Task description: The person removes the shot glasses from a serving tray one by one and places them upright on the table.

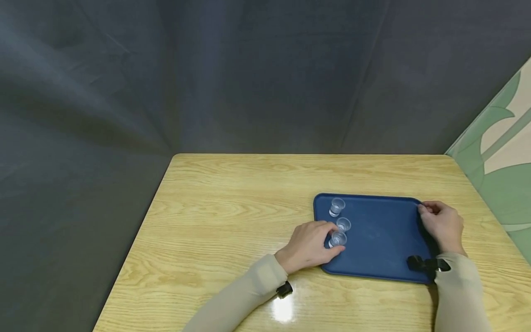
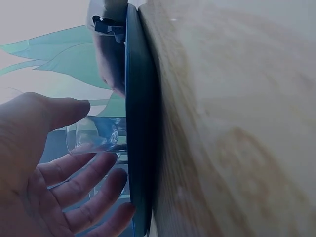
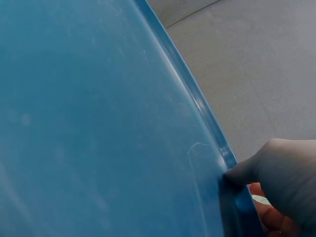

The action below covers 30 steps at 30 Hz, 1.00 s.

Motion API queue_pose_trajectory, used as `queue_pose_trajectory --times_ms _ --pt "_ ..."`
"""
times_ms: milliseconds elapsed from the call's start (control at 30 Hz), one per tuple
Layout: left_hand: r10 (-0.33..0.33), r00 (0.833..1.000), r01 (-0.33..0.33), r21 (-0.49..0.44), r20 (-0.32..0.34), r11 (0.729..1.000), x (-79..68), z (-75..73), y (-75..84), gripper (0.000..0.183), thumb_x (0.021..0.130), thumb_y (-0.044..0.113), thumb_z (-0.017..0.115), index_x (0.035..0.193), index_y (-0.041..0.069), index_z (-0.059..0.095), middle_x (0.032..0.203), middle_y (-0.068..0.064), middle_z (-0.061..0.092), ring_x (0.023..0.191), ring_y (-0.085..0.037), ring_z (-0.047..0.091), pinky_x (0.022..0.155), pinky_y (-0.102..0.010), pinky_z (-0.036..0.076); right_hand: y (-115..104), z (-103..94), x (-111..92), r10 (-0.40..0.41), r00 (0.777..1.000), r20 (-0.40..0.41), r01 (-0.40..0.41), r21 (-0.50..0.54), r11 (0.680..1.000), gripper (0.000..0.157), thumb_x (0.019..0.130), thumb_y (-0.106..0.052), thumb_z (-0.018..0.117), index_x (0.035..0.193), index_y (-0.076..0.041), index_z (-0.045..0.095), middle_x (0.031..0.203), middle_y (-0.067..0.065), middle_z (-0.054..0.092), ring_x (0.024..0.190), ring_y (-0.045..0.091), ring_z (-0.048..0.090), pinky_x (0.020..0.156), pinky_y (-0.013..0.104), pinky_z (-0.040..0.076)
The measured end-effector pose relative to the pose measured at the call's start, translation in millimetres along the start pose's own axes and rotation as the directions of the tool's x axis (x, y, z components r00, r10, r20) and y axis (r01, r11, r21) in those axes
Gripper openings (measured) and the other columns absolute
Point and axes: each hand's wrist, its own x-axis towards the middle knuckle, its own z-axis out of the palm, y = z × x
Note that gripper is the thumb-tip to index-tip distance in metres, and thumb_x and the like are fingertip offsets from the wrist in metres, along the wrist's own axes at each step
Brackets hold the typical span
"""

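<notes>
A blue tray (image 1: pixel 381 240) lies on the wooden table, bearing three small clear shot glasses near its left end. The far glass (image 1: pixel 337 207) and the middle glass (image 1: pixel 343 224) stand behind the near glass (image 1: pixel 338 239). My left hand (image 1: pixel 312 244) holds this near one between thumb and fingers, from the left. In the left wrist view the glass (image 2: pixel 98 134) has its base at the tray surface. My right hand (image 1: pixel 445 225) pinches the tray's far right corner. The right wrist view shows the thumb (image 3: pixel 242 173) on the rim and the fingers underneath.
The light wooden table (image 1: pixel 215 212) runs to the left of the tray and behind it. Dark grey cloth (image 1: pixel 265 78) hangs along the back and left. A green and cream leaf-patterned surface (image 1: pixel 510 184) borders the right side.
</notes>
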Motion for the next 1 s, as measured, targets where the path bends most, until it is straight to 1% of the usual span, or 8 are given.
queue_pose_trajectory --times_ms 133,300,500,667,767,900,1000 --pt "0.011 1.0 -0.011 -0.006 -0.005 1.0 0.4 -0.1 0.2 0.039 0.096 0.056 0.073 0.124 0.028 0.075 0.106 0.015 0.074 0.089 0.002 0.066 0.068 -0.014 0.045 0 0.2 0 0.016 1.0 0.007 -0.016 0.004 1.0 0.041 0.106 -0.025 0.055 0.123 0.01 0.069 0.103 0.027 0.07 0.088 0.031 0.059 0.075 0.038 0.035" --pt "0.013 1.0 -0.013 -0.02 -0.014 1.0 -0.3 -1.7 -0.4 0.039 0.095 0.056 0.074 0.122 0.028 0.076 0.107 0.015 0.074 0.088 0.002 0.066 0.068 -0.014 0.044 0 0.6 1 0.034 0.999 0.014 -0.034 0.002 0.999 0.042 0.106 -0.026 0.055 0.124 0.01 0.068 0.103 0.024 0.07 0.088 0.029 0.058 0.074 0.037 0.036" --pt "0.013 0.999 -0.015 -0.05 -0.031 0.999 -1.9 -6.9 -1.1 0.04 0.095 0.055 0.075 0.122 0.026 0.076 0.106 0.014 0.073 0.087 0.002 0.065 0.068 -0.013 0.044 -2 0.0 0 0.034 0.999 0.015 -0.034 0.006 0.999 0.042 0.106 -0.025 0.055 0.124 0.01 0.068 0.107 0.028 0.07 0.088 0.03 0.059 0.074 0.037 0.036" --pt "-0.002 1.0 0.0 -0.071 -0.031 0.997 -6.0 -12.2 -3.7 0.04 0.094 0.055 0.075 0.123 0.027 0.076 0.107 0.015 0.074 0.088 0.002 0.066 0.068 -0.013 0.044 -1 1.3 1 0.039 0.999 0.018 -0.039 0.004 0.999 0.042 0.106 -0.026 0.054 0.125 0.009 0.069 0.103 0.025 0.07 0.086 0.027 0.058 0.073 0.035 0.036" --pt "-0.01 0.999 0.007 -0.085 -0.03 0.996 -9.8 -16.8 -6.0 0.04 0.094 0.054 0.075 0.122 0.026 0.076 0.107 0.014 0.075 0.088 0.001 0.067 0.068 -0.013 0.044 0 0.7 0 0.043 0.999 0.017 -0.043 0.003 0.999 0.042 0.106 -0.026 0.055 0.125 0.009 0.069 0.102 0.024 0.07 0.086 0.026 0.057 0.072 0.035 0.036" --pt "-0.042 0.998 0.036 -0.118 -0.048 0.992 -16.4 -25.8 -11.3 0.039 0.093 0.053 0.077 0.121 0.026 0.077 0.104 0.014 0.076 0.086 0.0 0.068 0.068 -0.015 0.045 1 0.3 0 0.036 0.999 0.01 -0.036 0.009 0.999 0.042 0.106 -0.025 0.055 0.124 0.01 0.069 0.103 0.026 0.07 0.087 0.029 0.058 0.074 0.037 0.035" --pt "-0.069 0.995 0.059 -0.139 -0.071 0.989 -23.0 -33.0 -18.3 0.037 0.093 0.052 0.078 0.12 0.026 0.077 0.103 0.016 0.075 0.088 0.0 0.068 0.069 -0.016 0.046 1 1.4 2 0.032 0.999 0.002 -0.032 0.006 0.999 0.041 0.106 -0.026 0.055 0.123 0.009 0.069 0.099 0.023 0.07 0.086 0.028 0.058 0.073 0.037 0.035"
